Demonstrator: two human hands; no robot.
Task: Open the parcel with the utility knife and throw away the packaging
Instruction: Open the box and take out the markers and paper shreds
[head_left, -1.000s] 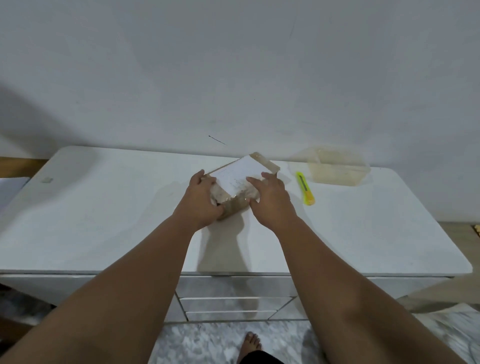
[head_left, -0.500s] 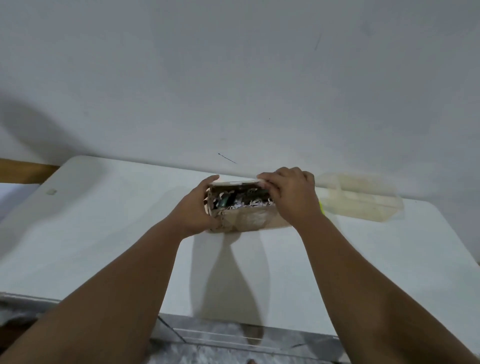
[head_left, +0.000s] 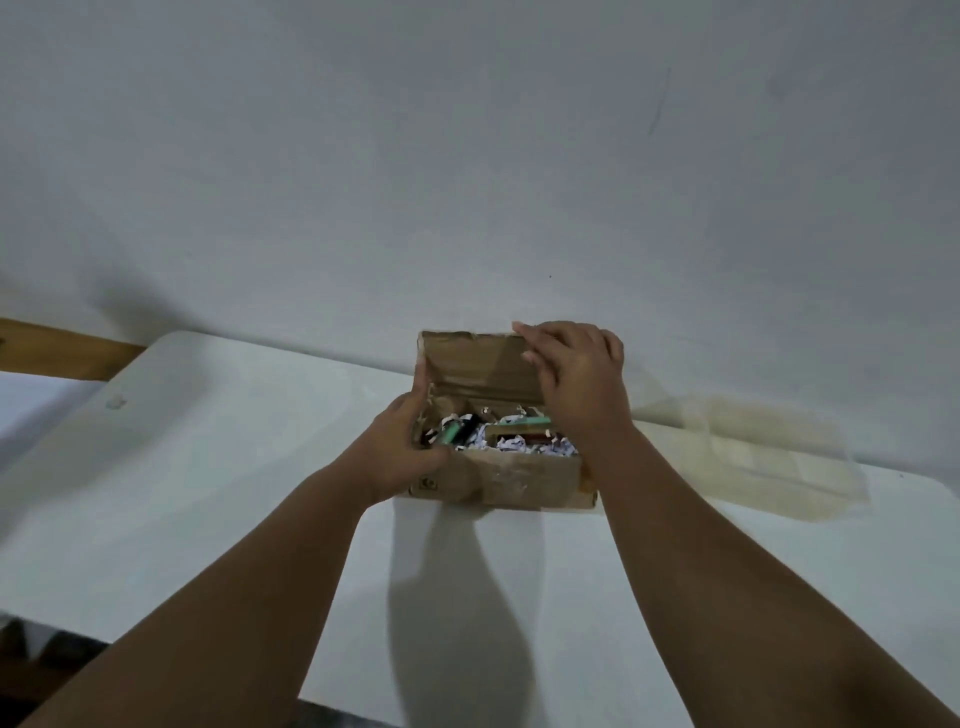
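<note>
A small brown cardboard parcel (head_left: 524, 480) stands on the white table (head_left: 208, 499), its lid flap (head_left: 472, 364) folded up and back. Inside I see white shredded paper (head_left: 511, 445), a green tube-like item (head_left: 451, 433) and other small items. My left hand (head_left: 402, 449) grips the parcel's left end. My right hand (head_left: 576, 376) holds the right part of the raised flap. The utility knife is hidden, not visible in this view.
A clear, yellowish plastic wrapper (head_left: 753, 457) lies on the table to the right of the parcel, by the wall (head_left: 467, 156). A wooden strip (head_left: 62, 348) runs at the far left behind the table.
The lid flap has swung up and back, and the parcel now stands open with its contents showing. My head has tilted up, so the knife and the table's front edge left the view.
</note>
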